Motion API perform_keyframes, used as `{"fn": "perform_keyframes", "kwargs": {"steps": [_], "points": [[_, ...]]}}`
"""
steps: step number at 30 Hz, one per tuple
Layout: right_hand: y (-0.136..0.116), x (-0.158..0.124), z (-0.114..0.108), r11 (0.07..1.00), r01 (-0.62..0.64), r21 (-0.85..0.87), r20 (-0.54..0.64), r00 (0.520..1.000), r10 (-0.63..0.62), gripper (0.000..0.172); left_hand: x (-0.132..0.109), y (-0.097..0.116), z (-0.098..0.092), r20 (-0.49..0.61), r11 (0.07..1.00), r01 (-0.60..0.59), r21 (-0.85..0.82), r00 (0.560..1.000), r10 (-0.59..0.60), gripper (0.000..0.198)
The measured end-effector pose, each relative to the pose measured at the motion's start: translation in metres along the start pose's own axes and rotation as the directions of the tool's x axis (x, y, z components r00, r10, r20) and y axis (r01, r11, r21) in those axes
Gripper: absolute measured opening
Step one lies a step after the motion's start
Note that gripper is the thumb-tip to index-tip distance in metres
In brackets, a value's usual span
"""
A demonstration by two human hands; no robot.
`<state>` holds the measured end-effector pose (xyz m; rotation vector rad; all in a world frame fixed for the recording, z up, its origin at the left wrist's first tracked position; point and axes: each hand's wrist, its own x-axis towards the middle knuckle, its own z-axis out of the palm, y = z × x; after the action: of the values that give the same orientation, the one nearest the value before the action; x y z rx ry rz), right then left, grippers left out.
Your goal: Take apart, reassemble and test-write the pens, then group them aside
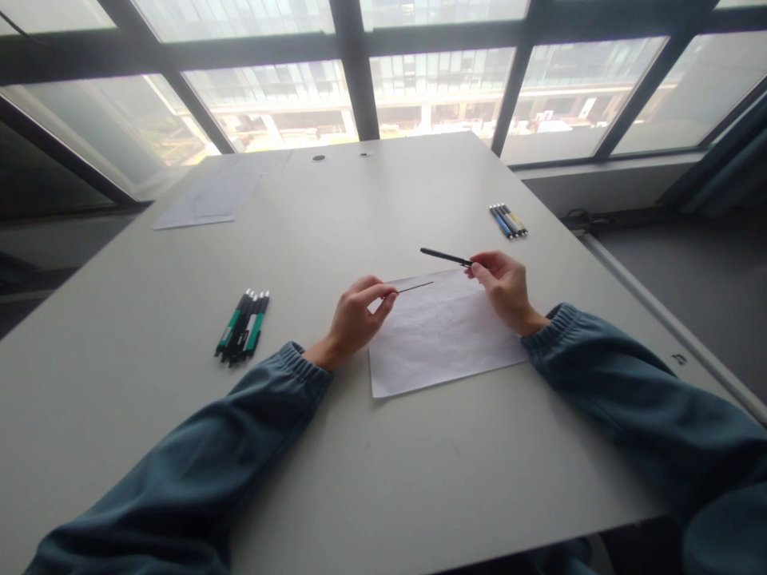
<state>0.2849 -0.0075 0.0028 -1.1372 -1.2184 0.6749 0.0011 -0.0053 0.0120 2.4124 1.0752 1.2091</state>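
Observation:
Between the thumb and fingers of my left hand [358, 313] is a thin dark pen refill [416, 287], its free end pointing right. My right hand [505, 289] is closed around one end of a black pen [444, 255], which points left and slightly up. Both hands are over a white sheet of paper [443, 351] with faint marks on it. The refill and the pen are apart from each other. To the left of my left hand lies a bunch of several black pens with green and white bands [243, 327].
Further right on the white table [335, 479] lies a small group of pens with blue, white and yellow parts [508, 221]. Large sheets of paper [207, 196] lie at the far left. Windows [443, 88] line the table's far side, and its right edge drops to a grey floor.

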Motion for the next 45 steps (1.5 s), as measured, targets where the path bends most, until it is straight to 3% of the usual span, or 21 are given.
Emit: {"fn": "perform_keyframes", "kwargs": {"steps": [6, 11, 16, 22, 30, 34, 38, 42, 45], "points": [[0.004, -0.003, -0.001, 0.967, 0.093, -0.237, 0.172, 0.984, -0.052, 0.017, -0.001, -0.003, 0.002, 0.116, 0.991, -0.129, 0.016, 0.985, 0.127, 0.013], [0.004, -0.003, -0.002, 0.939, 0.162, -0.304, 0.255, 0.963, -0.083, 0.011, 0.000, -0.003, 0.001, 0.168, 0.988, -0.144, 0.046, 0.977, 0.134, 0.015], [0.003, -0.003, -0.002, 0.938, 0.185, -0.295, 0.299, 0.950, -0.094, 0.009, 0.000, -0.004, 0.002, 0.194, 0.990, -0.137, 0.044, 0.973, 0.126, 0.014], [0.005, -0.001, -0.005, 0.861, 0.276, -0.427, 0.336, 0.932, -0.132, 0.006, -0.001, -0.004, 0.002, 0.224, 0.992, -0.117, 0.037, 0.969, 0.106, 0.015], [0.015, -0.002, -0.007, 0.778, 0.260, -0.572, 0.334, 0.940, -0.068, 0.005, 0.001, -0.002, 0.002, 0.245, 0.993, -0.118, 0.018, 0.963, 0.110, 0.015], [0.005, -0.005, -0.005, 0.776, 0.328, -0.539, 0.322, 0.931, -0.170, 0.008, 0.001, -0.003, 0.001, 0.243, 0.991, -0.136, 0.018, 0.962, 0.128, 0.015], [-0.011, -0.010, -0.002, 0.760, 0.485, -0.433, 0.431, 0.852, -0.297, 0.011, 0.002, -0.004, 0.002, 0.201, 0.985, -0.170, 0.010, 0.966, 0.165, 0.014], [-0.018, -0.014, 0.000, 0.724, 0.603, -0.335, 0.614, 0.723, -0.318, 0.013, 0.004, -0.002, 0.002, 0.168, 0.981, -0.193, -0.009, 0.967, 0.192, 0.013], [-0.018, -0.015, 0.000, 0.716, 0.629, -0.302, 0.666, 0.677, -0.313, 0.012, 0.005, 0.000, 0.001, 0.161, 0.979, -0.202, -0.020, 0.966, 0.203, 0.014]]}}
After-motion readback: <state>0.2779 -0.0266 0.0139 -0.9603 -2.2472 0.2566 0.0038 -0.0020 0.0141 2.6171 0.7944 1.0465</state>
